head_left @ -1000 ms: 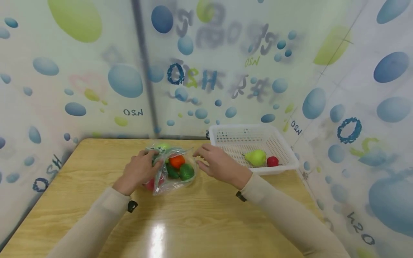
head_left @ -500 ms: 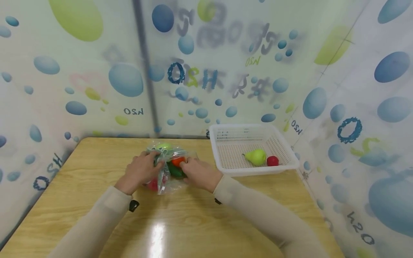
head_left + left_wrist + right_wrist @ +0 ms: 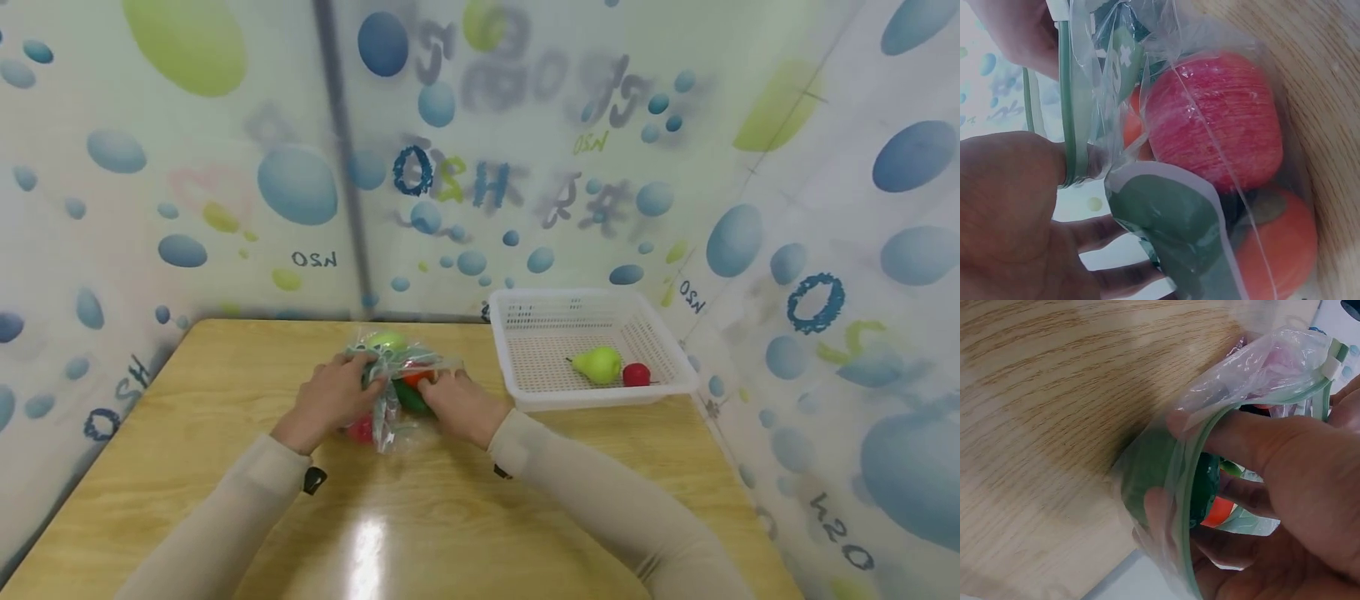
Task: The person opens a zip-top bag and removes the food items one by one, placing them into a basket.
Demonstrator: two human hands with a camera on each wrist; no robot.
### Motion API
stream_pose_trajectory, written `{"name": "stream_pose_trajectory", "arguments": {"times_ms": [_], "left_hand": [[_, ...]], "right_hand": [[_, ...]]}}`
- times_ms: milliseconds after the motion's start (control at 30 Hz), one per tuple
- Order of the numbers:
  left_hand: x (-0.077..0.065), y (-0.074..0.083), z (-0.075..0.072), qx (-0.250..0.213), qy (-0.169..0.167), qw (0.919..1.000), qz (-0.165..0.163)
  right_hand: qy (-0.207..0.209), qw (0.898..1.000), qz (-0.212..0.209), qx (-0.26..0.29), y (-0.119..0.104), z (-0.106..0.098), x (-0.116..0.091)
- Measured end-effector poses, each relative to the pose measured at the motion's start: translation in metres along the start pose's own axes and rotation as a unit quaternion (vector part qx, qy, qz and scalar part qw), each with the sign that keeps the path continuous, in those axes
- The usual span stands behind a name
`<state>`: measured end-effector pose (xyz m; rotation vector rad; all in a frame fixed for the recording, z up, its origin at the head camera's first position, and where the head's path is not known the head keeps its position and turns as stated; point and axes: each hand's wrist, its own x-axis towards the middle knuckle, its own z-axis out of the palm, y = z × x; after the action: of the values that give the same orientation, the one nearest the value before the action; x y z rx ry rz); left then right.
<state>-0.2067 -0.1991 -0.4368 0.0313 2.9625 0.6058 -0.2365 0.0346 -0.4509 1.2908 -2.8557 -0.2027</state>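
Note:
A clear zip bag [image 3: 386, 429] with a green seal strip lies on the wooden table, holding several pieces of fruit and vegetables. In the left wrist view a red apple [image 3: 1216, 119] and an orange-red persimmon [image 3: 1282, 250] show through its plastic. My left hand [image 3: 333, 400] grips the bag's left edge, thumb at the seal strip [image 3: 1067, 100] and fingers behind the printed side. My right hand [image 3: 461, 404] reaches in through the mouth, thumb and fingers on either side of a rounded dark green vegetable [image 3: 1154, 462]. Part of that vegetable is hidden by the fingers.
At the back right stands a white perforated basket [image 3: 517, 390] with a green pear [image 3: 597, 365] and a small red fruit [image 3: 637, 375] in it. A light green fruit [image 3: 386, 340] lies at the bag's far side. Patterned walls [image 3: 480, 233] border the table.
My right hand has moved left from beside the bag into its mouth and closed round the green vegetable. The left hand keeps its grip, and the bag has shifted slightly right.

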Motion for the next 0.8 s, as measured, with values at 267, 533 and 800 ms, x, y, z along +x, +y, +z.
{"name": "stream_pose_trajectory", "arguments": {"times_ms": [267,533,800], "left_hand": [[0.000,-0.001,-0.001,0.004,-0.004,1.0000,0.002],[0.000,0.001,-0.001,0.004,0.001,1.0000,0.009],[-0.002,0.000,0.000,0.001,-0.002,1.0000,0.003]], "right_hand": [[0.019,0.999,-0.001,0.046,0.004,-0.011,-0.005],[0.021,0.990,-0.003,0.140,0.004,-0.038,-0.015],[0.009,0.985,0.010,0.172,0.004,-0.054,-0.021]]}}
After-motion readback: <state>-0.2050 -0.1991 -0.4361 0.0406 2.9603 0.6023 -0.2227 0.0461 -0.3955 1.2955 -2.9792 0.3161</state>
